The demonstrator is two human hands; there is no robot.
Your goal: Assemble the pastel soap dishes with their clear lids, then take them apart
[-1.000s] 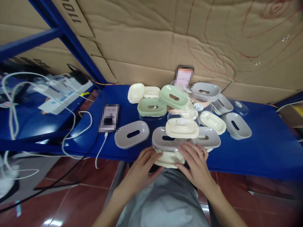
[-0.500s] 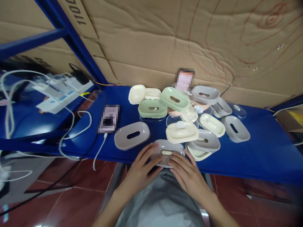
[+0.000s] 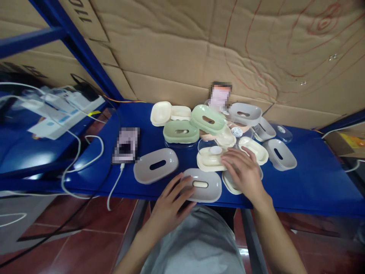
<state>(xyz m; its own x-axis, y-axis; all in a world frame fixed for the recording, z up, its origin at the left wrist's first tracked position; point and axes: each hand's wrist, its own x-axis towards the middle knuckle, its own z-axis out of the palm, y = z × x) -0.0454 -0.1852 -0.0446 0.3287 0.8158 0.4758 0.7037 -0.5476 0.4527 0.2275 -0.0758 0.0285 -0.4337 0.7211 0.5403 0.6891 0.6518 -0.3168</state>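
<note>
A grey oval soap dish (image 3: pixel 209 193) with a slot lies at the table's near edge. Something cream shows through its slot. My left hand (image 3: pixel 175 196) rests spread fingers on the dish's left end, the thumb apart along the near side. My right hand (image 3: pixel 245 171) is open, its fingertips over the right end of a cream soap-dish tray (image 3: pixel 209 164); whether they touch it I cannot tell. A clear lid (image 3: pixel 205 144) with a white round label overlaps that tray. Under my right hand, another grey dish and a cream piece (image 3: pixel 232 189) are partly hidden.
Green soap dishes (image 3: pixel 181 133), cream trays (image 3: pixel 161 114) and clear lids crowd the back. Grey dishes lie left (image 3: pixel 144 167) and right (image 3: pixel 285 161). A phone (image 3: pixel 125 144) on a white cable lies left; another (image 3: pixel 220 95) leans on the cardboard (image 3: pixel 171 49). A power strip (image 3: pixel 54 125) stands far left.
My right hand has left the grey soap dish and moved up and right to the cream tray. My left hand stays on the grey dish. The camera view has shifted slightly.
</note>
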